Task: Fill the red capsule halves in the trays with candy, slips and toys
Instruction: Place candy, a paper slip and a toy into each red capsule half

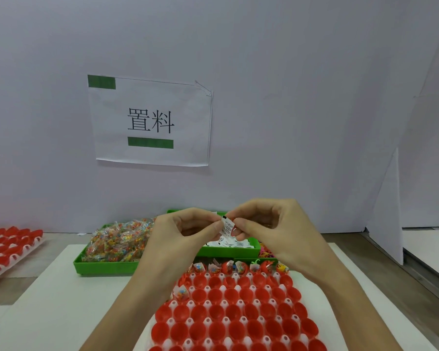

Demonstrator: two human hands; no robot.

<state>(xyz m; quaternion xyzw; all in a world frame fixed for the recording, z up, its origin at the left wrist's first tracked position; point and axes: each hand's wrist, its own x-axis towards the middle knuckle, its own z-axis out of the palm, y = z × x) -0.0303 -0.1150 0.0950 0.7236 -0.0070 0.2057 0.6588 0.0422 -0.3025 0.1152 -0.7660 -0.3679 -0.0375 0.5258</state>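
A printed slip (227,227) was pinched between left hand (185,230) and right hand (271,224), held above the slip bin (254,245), red capsule halves (238,312) mostly unfilled below.

The tabletop (345,239) was a wood-toned surface running up to a pale wall; a white sheet (69,312) lay flat across its middle; on that sheet sat a white tray of red capsule halves (236,317), nearest the person; beyond it stood a green bin (107,266) heaped with small bags of coloured candy, and just beside that a second green bin (228,250) holding white printed slips; off to the left, on the bare wood, rested another tray of red halves (8,249).
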